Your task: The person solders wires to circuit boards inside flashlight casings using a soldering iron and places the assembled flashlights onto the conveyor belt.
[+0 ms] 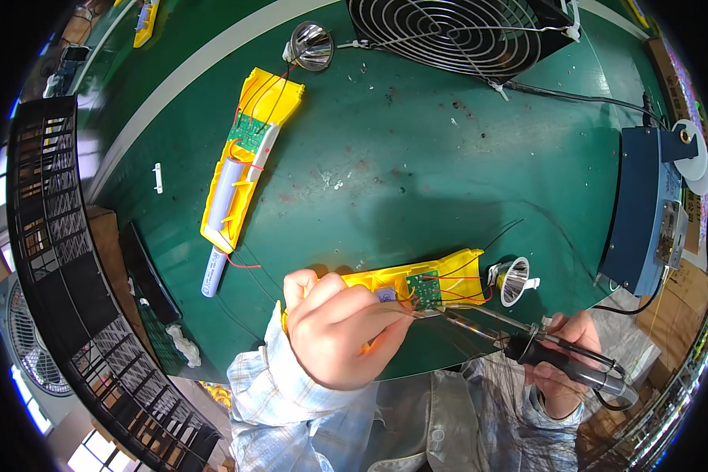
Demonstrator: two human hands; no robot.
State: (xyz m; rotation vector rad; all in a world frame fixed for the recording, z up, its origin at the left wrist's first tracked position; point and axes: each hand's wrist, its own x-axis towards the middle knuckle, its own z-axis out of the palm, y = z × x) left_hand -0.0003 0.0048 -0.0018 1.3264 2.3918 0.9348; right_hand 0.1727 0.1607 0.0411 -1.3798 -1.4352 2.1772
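My left hand [334,334] is closed over a yellow flashlight housing [466,265] at the near edge of the green table. Its thumb and forefinger pinch together beside the green circuit board [425,289] inside; whether they grip a wire is hidden. Red and black wires run from the board toward a shiny reflector cup [514,282] just right of the housing. In my right hand [570,338] is a black-handled soldering iron [554,362] with a thin tube alongside it. Its tip points left, at the board; contact is too fine to make out.
Farther left lies a second yellow housing [289,88] with battery, board and wired reflector [312,46]. A black fan [448,35] stands at the back. To the right sits a blue box [639,208] with a white reel; a black rack [55,212] curves along the left.
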